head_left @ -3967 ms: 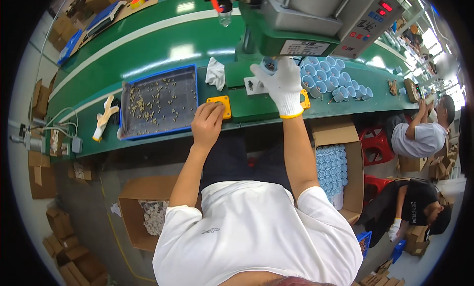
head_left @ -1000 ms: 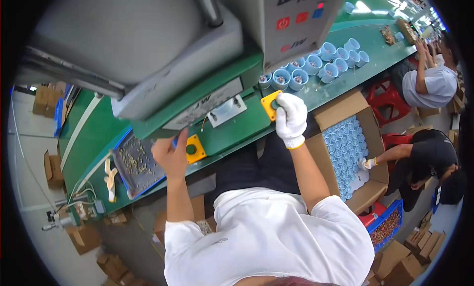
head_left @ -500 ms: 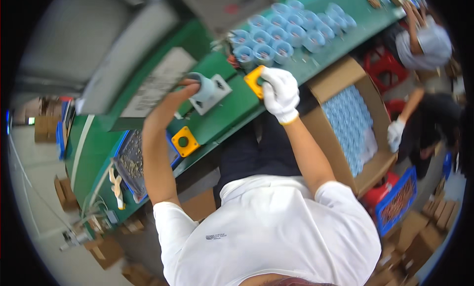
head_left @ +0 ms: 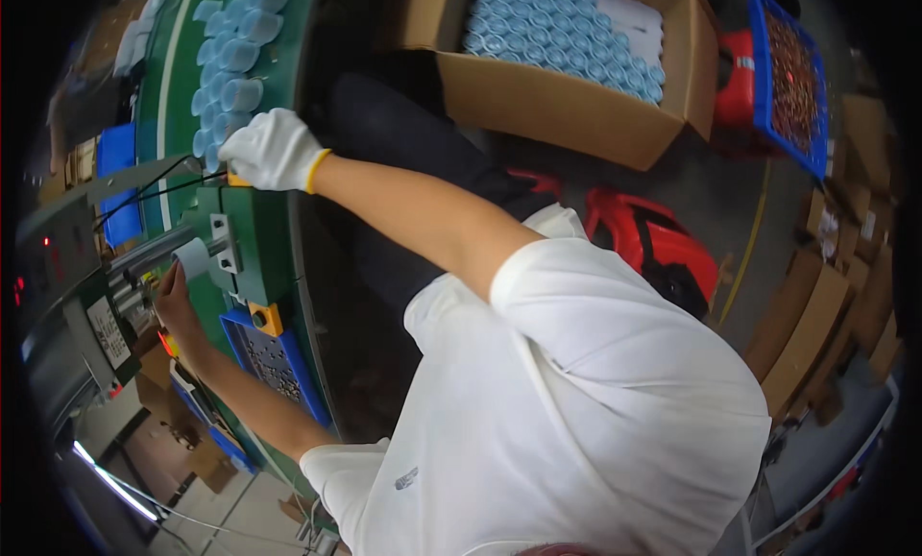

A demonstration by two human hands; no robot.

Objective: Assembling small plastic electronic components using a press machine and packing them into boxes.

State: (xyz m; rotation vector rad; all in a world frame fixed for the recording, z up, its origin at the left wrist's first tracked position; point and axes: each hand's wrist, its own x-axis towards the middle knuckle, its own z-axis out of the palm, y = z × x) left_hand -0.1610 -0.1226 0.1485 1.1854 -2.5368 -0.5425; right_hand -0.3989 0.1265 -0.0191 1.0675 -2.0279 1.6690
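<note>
My bare left hand (head_left: 175,311) is closed on a light blue plastic cup (head_left: 191,258), held on its side at the machine's metal shaft (head_left: 154,249). Beside it is a green block (head_left: 257,244) with a metal plate (head_left: 223,244) on its side. My right hand (head_left: 274,151), in a white glove with a yellow cuff, is curled over a yellow button box (head_left: 236,180), mostly hidden beneath it; the fingertips are out of sight. Just beyond the glove, several blue cups (head_left: 240,55) stand in rows on the green bench (head_left: 293,37).
A second yellow button box (head_left: 265,319) sits by a blue tray (head_left: 327,402) of small metal parts. The grey machine (head_left: 58,239) has red lit digits. A carton (head_left: 547,109) of blue cups stands right of the bench, a red stool (head_left: 653,244) behind, a blue crate (head_left: 759,37) farther right.
My view has turned strongly, so the bench now runs up the left side. My left hand still holds the cup, now against the shaft; the right stays at the yellow button box.
</note>
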